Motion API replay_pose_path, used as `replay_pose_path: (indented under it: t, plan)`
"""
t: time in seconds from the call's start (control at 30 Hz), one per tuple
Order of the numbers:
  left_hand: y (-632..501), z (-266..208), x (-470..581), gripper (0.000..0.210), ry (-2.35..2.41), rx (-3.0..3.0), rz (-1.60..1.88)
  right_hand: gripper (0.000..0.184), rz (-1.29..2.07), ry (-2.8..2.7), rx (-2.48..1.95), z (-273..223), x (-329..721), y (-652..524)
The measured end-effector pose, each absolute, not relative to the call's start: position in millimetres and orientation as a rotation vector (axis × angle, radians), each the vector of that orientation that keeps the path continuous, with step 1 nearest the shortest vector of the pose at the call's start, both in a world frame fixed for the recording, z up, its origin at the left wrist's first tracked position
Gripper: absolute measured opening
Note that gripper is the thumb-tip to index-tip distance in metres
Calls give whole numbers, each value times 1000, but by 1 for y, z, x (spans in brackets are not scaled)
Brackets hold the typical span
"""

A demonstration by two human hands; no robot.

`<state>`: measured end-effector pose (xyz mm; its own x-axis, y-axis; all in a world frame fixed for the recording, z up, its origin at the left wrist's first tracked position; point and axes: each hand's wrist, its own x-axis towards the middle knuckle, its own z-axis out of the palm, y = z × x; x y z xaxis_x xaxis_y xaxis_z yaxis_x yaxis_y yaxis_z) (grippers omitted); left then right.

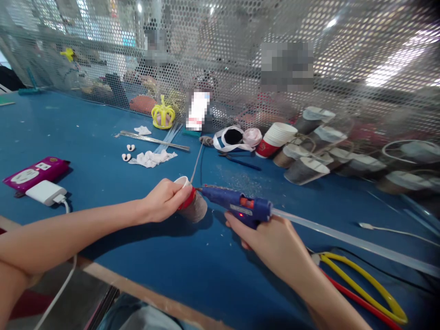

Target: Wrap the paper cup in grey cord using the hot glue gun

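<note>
My left hand (167, 199) is closed round a paper cup (195, 210), tilted on its side with its white rim towards the back. Grey-brown cord covers the cup's lower part, and a red band shows near the rim. From the cup a strand of cord (197, 161) runs back to a small cord ball (206, 140). My right hand (261, 238) grips a blue hot glue gun (237, 200), its red light lit. The nozzle points left and meets the cup's side by my left fingers; whether it touches cannot be told. A long clear glue stick (343, 237) sticks out behind the gun.
Several cord-wrapped cups (305, 171) and a stack of paper cups (277, 139) stand at the back right, before a perforated metal screen (233, 55). Yellow-and-red-handled cutters (364, 284) lie front right. A purple pack (37, 172) and white charger (46, 192) lie left; a phone (198, 110) stands behind.
</note>
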<state>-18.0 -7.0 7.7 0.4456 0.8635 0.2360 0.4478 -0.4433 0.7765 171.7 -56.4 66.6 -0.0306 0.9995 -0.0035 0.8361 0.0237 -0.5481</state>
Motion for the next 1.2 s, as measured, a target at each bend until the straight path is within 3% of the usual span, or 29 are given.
replay_pose_path:
  t: [0.5, 0.7, 1.2]
  plan:
    - [-6, 8, -18, 42, 1104, 2018, 851, 22, 544, -1996, -1879, 64, 179, -66]
    - [-6, 9, -18, 43, 1128, 1931, 851, 13, 444, -2075, -1777, 66, 177, -71]
    - [-6, 8, -16, 46, 1004, 1752, 879, 13, 557, -2073, -1705, 46, 171, -82]
